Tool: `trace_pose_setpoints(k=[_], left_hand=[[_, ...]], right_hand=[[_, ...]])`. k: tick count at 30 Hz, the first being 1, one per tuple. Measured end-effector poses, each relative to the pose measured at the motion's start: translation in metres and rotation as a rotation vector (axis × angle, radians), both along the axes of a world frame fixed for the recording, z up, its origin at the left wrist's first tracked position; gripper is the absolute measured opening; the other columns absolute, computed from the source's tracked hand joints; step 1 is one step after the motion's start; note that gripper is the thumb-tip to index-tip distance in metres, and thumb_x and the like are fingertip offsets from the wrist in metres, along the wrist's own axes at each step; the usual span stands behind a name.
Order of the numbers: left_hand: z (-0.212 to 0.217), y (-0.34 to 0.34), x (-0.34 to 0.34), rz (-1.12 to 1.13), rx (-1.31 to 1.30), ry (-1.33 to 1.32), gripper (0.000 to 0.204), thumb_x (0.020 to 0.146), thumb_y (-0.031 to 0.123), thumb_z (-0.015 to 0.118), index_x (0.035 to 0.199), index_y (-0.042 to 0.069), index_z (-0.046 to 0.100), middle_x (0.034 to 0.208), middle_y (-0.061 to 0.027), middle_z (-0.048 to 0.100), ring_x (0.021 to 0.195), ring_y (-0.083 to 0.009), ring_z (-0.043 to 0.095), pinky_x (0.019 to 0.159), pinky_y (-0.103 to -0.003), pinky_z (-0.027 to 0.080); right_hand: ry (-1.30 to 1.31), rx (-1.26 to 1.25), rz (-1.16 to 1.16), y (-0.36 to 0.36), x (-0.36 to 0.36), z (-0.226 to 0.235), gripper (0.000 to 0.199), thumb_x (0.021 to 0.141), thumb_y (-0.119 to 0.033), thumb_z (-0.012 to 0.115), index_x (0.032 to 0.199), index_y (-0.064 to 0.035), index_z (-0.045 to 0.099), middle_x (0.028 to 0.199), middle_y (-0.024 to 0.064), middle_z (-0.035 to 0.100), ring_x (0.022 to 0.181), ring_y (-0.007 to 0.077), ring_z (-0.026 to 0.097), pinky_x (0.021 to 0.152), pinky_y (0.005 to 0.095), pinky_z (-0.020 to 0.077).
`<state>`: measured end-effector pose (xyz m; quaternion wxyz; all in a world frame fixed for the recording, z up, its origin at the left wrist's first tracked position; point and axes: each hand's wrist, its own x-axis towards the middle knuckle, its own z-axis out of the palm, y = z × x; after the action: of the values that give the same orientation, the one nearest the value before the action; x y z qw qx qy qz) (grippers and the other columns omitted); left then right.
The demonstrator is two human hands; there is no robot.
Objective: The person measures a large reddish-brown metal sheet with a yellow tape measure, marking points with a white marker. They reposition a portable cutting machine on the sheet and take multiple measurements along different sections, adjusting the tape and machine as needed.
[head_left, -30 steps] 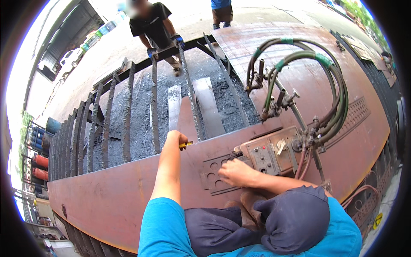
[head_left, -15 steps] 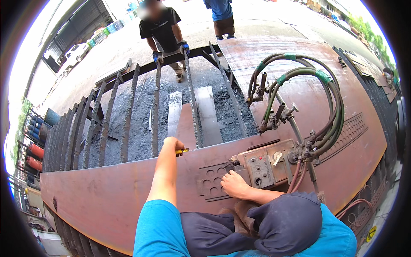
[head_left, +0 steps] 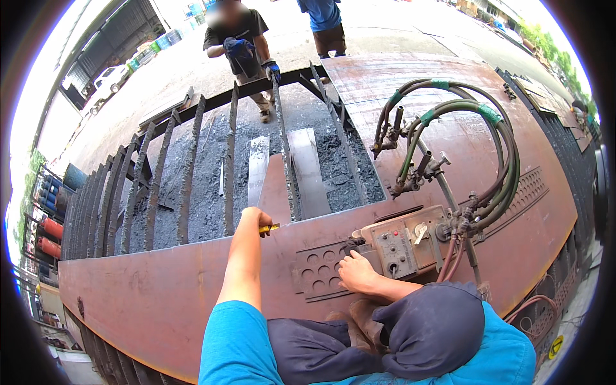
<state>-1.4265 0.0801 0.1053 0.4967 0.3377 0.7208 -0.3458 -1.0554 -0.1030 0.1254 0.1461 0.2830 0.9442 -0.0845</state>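
Observation:
My left hand reaches to the far edge of the rusty steel plate, closed round a small yellow tool, perhaps a tape measure. Most of the tool is hidden by the fingers. My right hand is curled against the left end of a track-type gas cutting machine; its fingertips are partly hidden. The machine carries knobs and a lever on its box, and stands on a perforated track. Its torches hang past the right side of the gap in the plate.
Upright slats cross the open bed over dark slag. Flat steel strips lie between them. Thick hoses loop over the plate at right. A gloved person stands at the far frame; another person is behind.
The cutting machine has shifted slightly right along its track, and my right hand with it. My left hand stays at the plate edge. The person opposite has lifted one gloved hand off a slat.

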Motion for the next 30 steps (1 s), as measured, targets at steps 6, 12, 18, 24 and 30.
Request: trace_pose_setpoints(k=[6,12,18,24,30], left_hand=[[0.006,-0.003,-0.005,-0.049,0.013,-0.014,0.028,0.098,0.035,0.051,0.097,0.013,0.07,0.092,-0.0031,0.07,0.075,-0.0182,0.064,0.073,-0.039,0.055],[0.014,-0.006,-0.012,-0.031,0.024,-0.009,0.027,0.098,0.034,0.053,0.094,0.013,0.07,0.09,-0.0033,0.072,0.075,-0.0174,0.065,0.075,-0.039,0.054],[0.014,-0.001,-0.011,-0.049,0.018,-0.037,0.024,0.096,0.035,0.055,0.095,0.015,0.068,0.086,-0.0029,0.07,0.07,-0.0183,0.063,0.069,-0.039,0.053],[-0.008,-0.002,-0.033,-0.058,0.0,-0.045,0.025,0.097,0.036,0.053,0.095,0.015,0.067,0.087,-0.0023,0.07,0.069,-0.0188,0.062,0.068,-0.039,0.053],[-0.014,-0.004,-0.046,-0.048,-0.008,-0.05,0.026,0.098,0.035,0.051,0.096,0.015,0.067,0.087,-0.0016,0.069,0.07,-0.0183,0.062,0.068,-0.038,0.053]], right_hand=[[-0.038,-0.005,-0.04,0.0,0.0,-0.001,0.043,0.09,-0.049,0.068,0.103,-0.0102,0.079,0.112,0.0059,0.07,0.117,0.0233,0.06,0.112,0.0451,0.0344],[-0.055,-0.042,-0.075,0.002,-0.007,-0.002,0.044,0.091,-0.05,0.066,0.104,-0.0101,0.079,0.114,0.007,0.07,0.119,0.0244,0.059,0.114,0.0468,0.0335],[-0.072,-0.066,-0.116,0.003,-0.005,-0.005,0.047,0.092,-0.051,0.064,0.105,-0.009,0.079,0.116,0.0085,0.07,0.121,0.0254,0.059,0.115,0.0468,0.0332],[-0.104,-0.119,-0.162,0.005,-0.012,0.0,0.049,0.095,-0.052,0.061,0.109,-0.0078,0.078,0.121,0.0089,0.069,0.125,0.0265,0.057,0.117,0.0476,0.0308],[-0.17,-0.19,-0.192,0.012,-0.011,-0.002,0.052,0.097,-0.054,0.058,0.113,-0.0084,0.077,0.123,0.0097,0.068,0.125,0.0268,0.057,0.118,0.0482,0.0289]])
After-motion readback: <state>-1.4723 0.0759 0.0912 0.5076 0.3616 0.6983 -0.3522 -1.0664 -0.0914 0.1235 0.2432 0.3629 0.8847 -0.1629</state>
